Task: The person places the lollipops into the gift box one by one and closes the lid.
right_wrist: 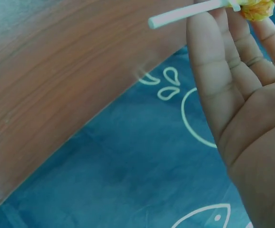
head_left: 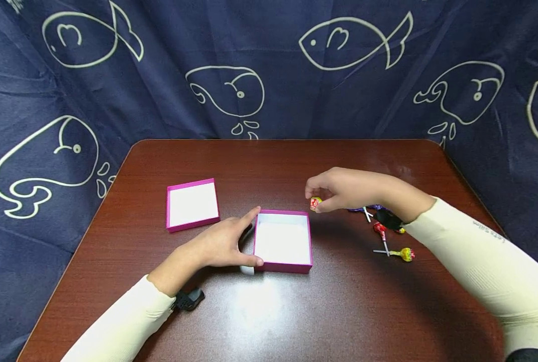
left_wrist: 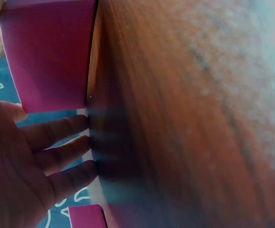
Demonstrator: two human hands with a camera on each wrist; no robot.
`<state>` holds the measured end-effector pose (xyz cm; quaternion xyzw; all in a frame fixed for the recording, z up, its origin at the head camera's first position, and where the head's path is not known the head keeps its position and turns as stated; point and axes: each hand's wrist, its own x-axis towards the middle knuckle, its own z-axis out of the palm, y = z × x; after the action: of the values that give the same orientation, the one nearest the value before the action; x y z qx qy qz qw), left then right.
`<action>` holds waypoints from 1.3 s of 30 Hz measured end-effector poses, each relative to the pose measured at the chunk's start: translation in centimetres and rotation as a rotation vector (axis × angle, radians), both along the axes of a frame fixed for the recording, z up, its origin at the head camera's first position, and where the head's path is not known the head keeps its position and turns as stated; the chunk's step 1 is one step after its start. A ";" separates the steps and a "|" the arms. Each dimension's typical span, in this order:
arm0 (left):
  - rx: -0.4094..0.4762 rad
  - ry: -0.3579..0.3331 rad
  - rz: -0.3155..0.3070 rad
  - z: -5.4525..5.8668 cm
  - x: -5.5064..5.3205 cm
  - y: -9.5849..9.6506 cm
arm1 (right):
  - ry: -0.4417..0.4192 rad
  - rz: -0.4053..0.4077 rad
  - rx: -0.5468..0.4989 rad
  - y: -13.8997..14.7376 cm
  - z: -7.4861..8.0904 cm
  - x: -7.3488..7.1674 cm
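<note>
My left hand (head_left: 221, 244) holds a small pink square box (head_left: 283, 268) by its left side, thumb at the near corner and forefinger at the far one. Its white inside faces up, with nothing in it. In the left wrist view the other fingers stretch down beside the pink wall (left_wrist: 49, 57). Over the box's far right corner, my right hand (head_left: 345, 188) pinches a lollipop (head_left: 314, 203) above the table. The right wrist view shows its yellow wrapper (right_wrist: 259, 9) and its white stick (right_wrist: 187, 15) poking out past the fingers.
A second pink tray-like box part (head_left: 193, 205), white inside, lies left of the box. Right of it are a red lollipop (head_left: 380, 229), a yellow lollipop (head_left: 405, 254) and purple-wrapped ones (head_left: 376, 207), partly under the right forearm. A blue curtain (head_left: 278, 45) hangs behind the table.
</note>
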<state>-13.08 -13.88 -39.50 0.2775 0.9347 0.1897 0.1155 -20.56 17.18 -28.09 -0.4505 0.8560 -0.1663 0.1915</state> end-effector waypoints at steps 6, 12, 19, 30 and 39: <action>0.000 -0.006 0.000 -0.1 -0.2 0.0 | -0.006 0.058 0.004 -1.5 0.2 0.0; 0.015 0.015 -0.003 0.0 -0.3 -0.1 | -0.034 0.109 0.011 -3.7 0.4 0.0; 0.020 0.012 0.005 0.1 -0.3 0.0 | -0.046 0.153 0.023 -5.8 -0.2 -0.1; 0.012 -0.011 -0.006 0.4 -0.5 0.5 | -0.062 0.166 0.023 -6.9 -2.0 0.3; 0.029 -0.012 0.013 0.2 0.0 0.1 | -0.057 0.204 0.005 -8.3 -3.9 0.8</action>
<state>-13.05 -13.82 -39.28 0.2719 0.9330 0.2056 0.1157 -19.75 8.88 -31.95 -0.5298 0.8004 -0.1565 0.2328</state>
